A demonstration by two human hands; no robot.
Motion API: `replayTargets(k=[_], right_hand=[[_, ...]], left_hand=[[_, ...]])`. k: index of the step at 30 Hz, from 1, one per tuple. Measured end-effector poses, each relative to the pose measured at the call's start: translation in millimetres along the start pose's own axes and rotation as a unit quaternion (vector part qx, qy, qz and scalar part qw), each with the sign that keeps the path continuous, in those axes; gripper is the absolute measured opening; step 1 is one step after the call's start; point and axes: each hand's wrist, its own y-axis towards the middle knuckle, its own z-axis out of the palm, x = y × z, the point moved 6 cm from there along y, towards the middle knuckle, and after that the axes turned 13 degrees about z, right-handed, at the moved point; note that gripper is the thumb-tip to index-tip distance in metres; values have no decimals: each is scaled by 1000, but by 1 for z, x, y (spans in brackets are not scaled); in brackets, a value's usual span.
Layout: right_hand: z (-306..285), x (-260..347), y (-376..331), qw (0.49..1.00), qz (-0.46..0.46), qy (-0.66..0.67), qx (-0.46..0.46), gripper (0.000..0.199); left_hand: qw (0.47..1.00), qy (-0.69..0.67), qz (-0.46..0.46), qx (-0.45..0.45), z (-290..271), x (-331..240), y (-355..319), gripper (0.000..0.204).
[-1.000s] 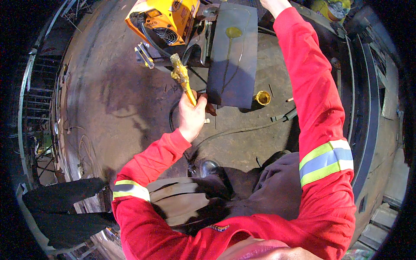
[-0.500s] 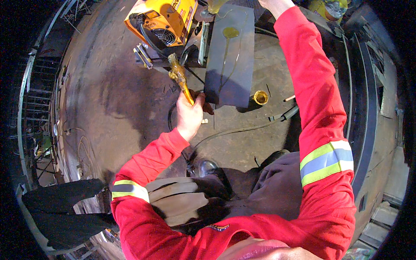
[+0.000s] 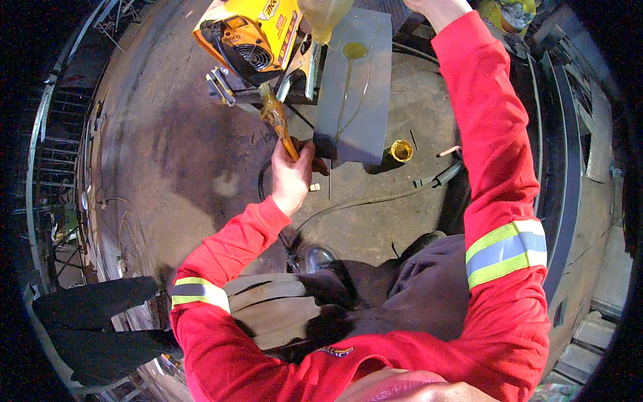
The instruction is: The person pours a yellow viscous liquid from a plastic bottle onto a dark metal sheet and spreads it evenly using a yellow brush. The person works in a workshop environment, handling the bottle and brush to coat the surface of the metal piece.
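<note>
Amber liquid [image 3: 355, 51] sits in a round puddle on the far half of the flat grey plate [image 3: 368, 137], one thin trail leading from it and another curving past on the right, the two drawing together at the plate's near end; if the plate were tipped that way, the liquid could slip over its edge onto the floor [image 3: 167, 134]; a tilt of the translucent yellowish container [image 3: 325, 17], which hangs over the plate's far left corner with its holder out of sight, could spill more than wanted; an overloaded brush [image 3: 274, 115] could drip beside the orange machine [image 3: 244, 43], left of the plate; a careless foot could upset the yellow-rimmed cup [image 3: 402, 151], just right of the plate's near end. Matte and dark where shadow falls at its near end, the plate is glossy only along the wet trails; the brush, apart from it on the left, has clumped, amber-stained bristles pointing away from the person; the left hand's [image 3: 293, 175] fingers pinch its handle, though whether any also touch the plate's corner I cannot tell; the right hand [image 3: 439, 8], beyond the plate's far right corner, is cut off, so its fingers' state cannot be told.
</note>
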Motion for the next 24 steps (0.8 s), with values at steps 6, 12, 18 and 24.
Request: replayTargets(k=[6, 12, 18, 24], right_hand=[[7, 14, -7, 997, 7, -72, -14, 45], [16, 36, -26, 996, -5, -87, 13, 43], [20, 49, -25, 990, -71, -124, 21, 51], [39, 76, -69, 968, -189, -156, -52, 49]], left_hand=[[1000, 4, -25, -1, -5, 10, 2, 15], [999, 5, -46, -12, -3, 3, 0, 15], [999, 2, -37, 14, 2, -3, 0, 22], [998, 47, -50, 14, 2, -6, 1, 13]])
